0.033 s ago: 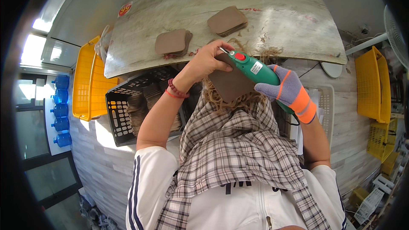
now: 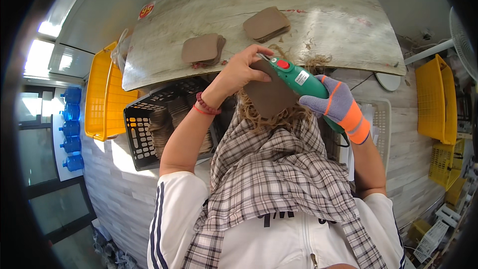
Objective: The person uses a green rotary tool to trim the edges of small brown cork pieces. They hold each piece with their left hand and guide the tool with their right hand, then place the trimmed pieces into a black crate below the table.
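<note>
In the head view, at the centre of the frame, just below the near edge of the tabletop: a flat brown panel with rounded corners, tilted, with curly strands showing around its lower edge. Pinched near the upper end by the bare left hand, nearly closed, thumb on the broad face and fingers toward the top. Right of centre, a green power tool, wrapped snugly at the rear by the gloved right hand (red switch left uncovered). Hard to tell, with the slim metal tip so small beside the fingers, whether touching the panel or just clear.

Probably light, judging by the thinness, and stiff enough to stay flat in a one-handed pinch, perhaps slightly bendable at the corners. Looks matt, so unlikely to slip much or to shatter. Best taken by an edge, thumb on one face, fingertips behind, away from the tip. As for the tool, likely heavier, hard and smooth; best held round the thick body. At upper middle, a stack of similar panels; to its lower left, another stack.
</note>
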A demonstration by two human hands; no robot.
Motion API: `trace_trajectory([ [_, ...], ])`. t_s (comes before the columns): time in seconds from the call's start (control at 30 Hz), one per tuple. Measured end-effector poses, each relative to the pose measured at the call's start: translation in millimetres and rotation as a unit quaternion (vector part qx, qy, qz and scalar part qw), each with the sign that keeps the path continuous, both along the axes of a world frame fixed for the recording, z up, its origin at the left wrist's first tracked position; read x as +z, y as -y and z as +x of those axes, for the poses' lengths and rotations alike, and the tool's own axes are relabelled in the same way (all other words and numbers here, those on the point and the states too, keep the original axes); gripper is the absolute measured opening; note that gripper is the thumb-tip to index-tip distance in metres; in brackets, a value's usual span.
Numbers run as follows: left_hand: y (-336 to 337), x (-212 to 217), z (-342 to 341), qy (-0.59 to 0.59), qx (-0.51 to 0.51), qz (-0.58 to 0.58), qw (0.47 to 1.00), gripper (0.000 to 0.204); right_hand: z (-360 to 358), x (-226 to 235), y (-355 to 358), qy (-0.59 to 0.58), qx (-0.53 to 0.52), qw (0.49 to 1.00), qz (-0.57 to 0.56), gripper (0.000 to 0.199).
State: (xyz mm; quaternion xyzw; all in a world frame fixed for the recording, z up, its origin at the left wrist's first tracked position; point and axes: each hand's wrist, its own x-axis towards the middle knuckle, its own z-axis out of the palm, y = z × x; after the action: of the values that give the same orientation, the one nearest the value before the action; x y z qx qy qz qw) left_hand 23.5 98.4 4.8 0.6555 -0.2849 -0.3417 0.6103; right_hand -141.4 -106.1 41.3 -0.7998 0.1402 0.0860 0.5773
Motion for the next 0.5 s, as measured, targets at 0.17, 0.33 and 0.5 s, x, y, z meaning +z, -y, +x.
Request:
trace_trajectory([
  [0.17,-32.1,18.0,14.2,-0.014,0.083,-0.009,0.996,0.038,-14.6,-14.5,13.4,0.007,-0.022,0.999,-0.024,0.049],
  [0.33,-43.3,13.1,22.1,0.006,0.111,-0.023,0.994,0.032,-12.7,-6.8,3.2,-0.036,0.018,0.999,-0.021,0.048],
  [0.5,-54.1,7.5,44.3,0.026,0.154,-0.023,0.987,0.028,-14.2,-2.8,-2.4,-0.032,-0.014,0.999,-0.002,0.051],
])
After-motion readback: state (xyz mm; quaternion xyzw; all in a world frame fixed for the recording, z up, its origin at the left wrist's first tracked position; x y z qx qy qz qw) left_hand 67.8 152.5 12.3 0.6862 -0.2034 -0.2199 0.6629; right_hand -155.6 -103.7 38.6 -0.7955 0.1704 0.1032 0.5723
